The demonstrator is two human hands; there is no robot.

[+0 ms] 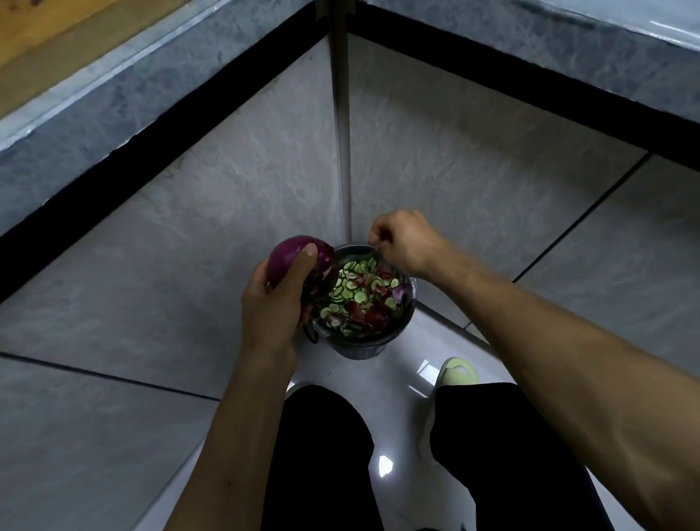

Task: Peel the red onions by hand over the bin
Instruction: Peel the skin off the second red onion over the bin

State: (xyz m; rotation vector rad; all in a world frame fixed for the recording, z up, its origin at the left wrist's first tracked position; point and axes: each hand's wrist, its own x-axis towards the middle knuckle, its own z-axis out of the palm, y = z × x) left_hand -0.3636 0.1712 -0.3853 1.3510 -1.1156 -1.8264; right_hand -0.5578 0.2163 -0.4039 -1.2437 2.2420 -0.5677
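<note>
Onion (294, 256): round, glossy purple, papery skin.

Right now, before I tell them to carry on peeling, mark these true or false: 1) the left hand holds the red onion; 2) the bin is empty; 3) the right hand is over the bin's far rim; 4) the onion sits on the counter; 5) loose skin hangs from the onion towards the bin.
1) True. The left hand grips the red onion, thumb across it.
2) False. The bin holds green cucumber slices and purple onion skins.
3) True. The right hand is curled above the far rim; whether it pinches anything I cannot tell.
4) False. The onion is held in the air beside the bin's left edge.
5) True. Loose skin hangs from its lower side.
</note>
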